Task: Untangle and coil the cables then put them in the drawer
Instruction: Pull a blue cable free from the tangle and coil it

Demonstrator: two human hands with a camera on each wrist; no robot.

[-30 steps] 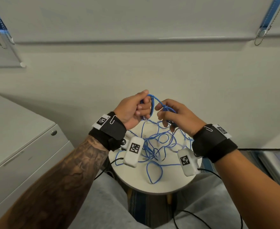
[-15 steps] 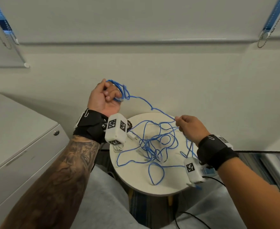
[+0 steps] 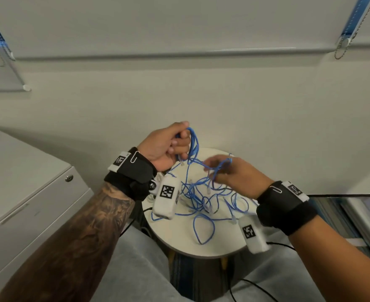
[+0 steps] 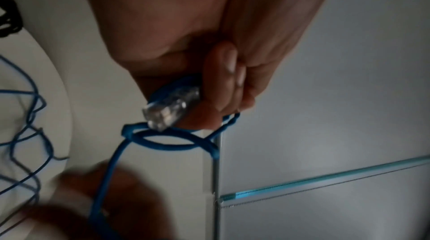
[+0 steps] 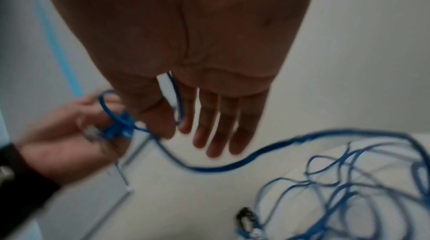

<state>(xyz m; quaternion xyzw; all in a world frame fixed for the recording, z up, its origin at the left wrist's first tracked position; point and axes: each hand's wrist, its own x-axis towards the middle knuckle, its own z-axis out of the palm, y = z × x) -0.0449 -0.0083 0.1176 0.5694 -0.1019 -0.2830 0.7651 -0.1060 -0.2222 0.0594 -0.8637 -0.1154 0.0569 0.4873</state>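
Pinching small coil of light, floppy blue cable (image 3: 194, 143) beside its plug (image 4: 170, 109) in left hand (image 3: 162, 147), draping slack over spread right hand (image 3: 236, 173); probably best taken just below coil.

Cable tangle (image 3: 203, 199) covers tbl (image 3: 179, 243) centre; cabinet (image 3: 27, 192) close on L

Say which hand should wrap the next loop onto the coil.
Probably right. The left hand grips the coil and its plug; the right hand, fingers straight, carries the loose cable beside it.
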